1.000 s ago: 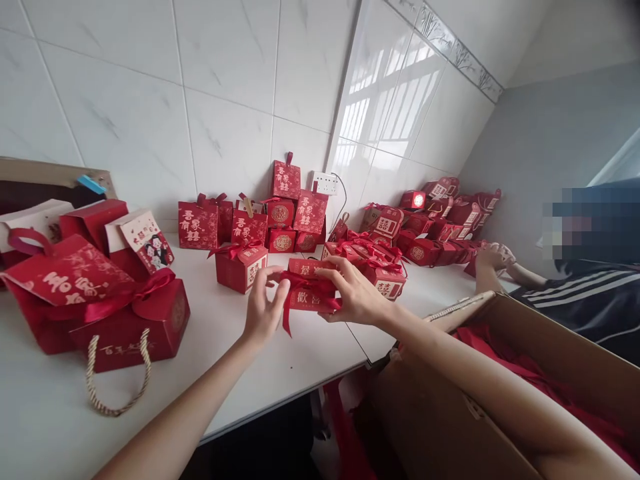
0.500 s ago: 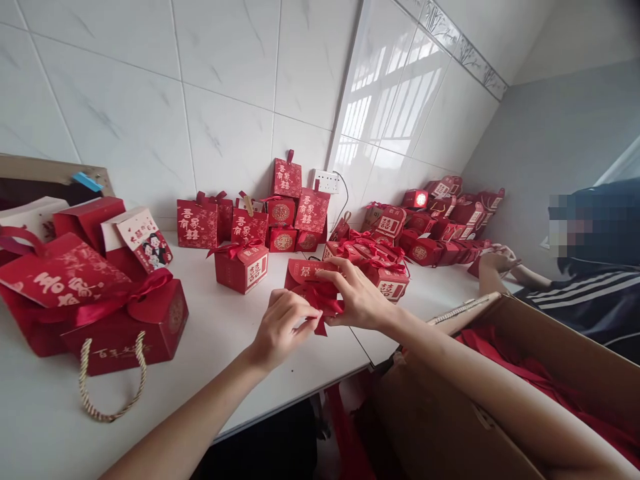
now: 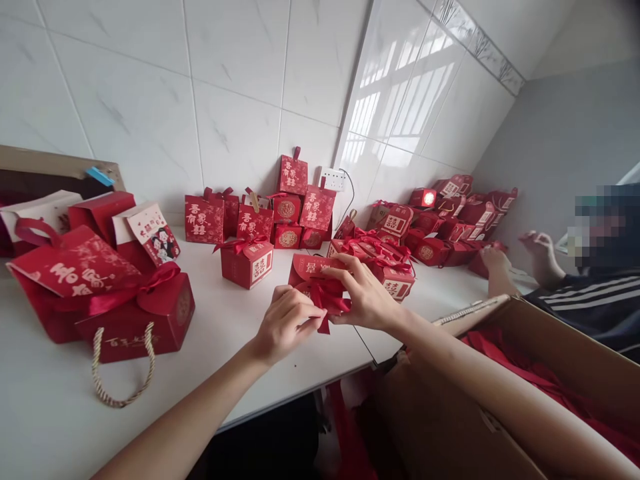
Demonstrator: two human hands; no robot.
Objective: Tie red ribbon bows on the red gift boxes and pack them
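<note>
Both my hands work on one small red gift box (image 3: 311,269) with gold characters, held just above the white table (image 3: 45,413). My left hand (image 3: 285,321) pinches the red ribbon (image 3: 326,300) at the box's front. My right hand (image 3: 361,293) grips the box and ribbon from the right side. A similar red box with a bow (image 3: 247,260) stands just behind to the left.
Many red gift boxes are stacked against the tiled wall (image 3: 295,207) and along the right (image 3: 440,227). Larger red boxes with a rope handle (image 3: 125,313) sit left. An open cardboard carton (image 3: 525,387) holds red ribbon at right. Another person's hands (image 3: 537,250) rest at the far right.
My left hand moved from the box's left side down to its front and closed on the ribbon. The box tilted upright. The other person raised a hand off the table.
</note>
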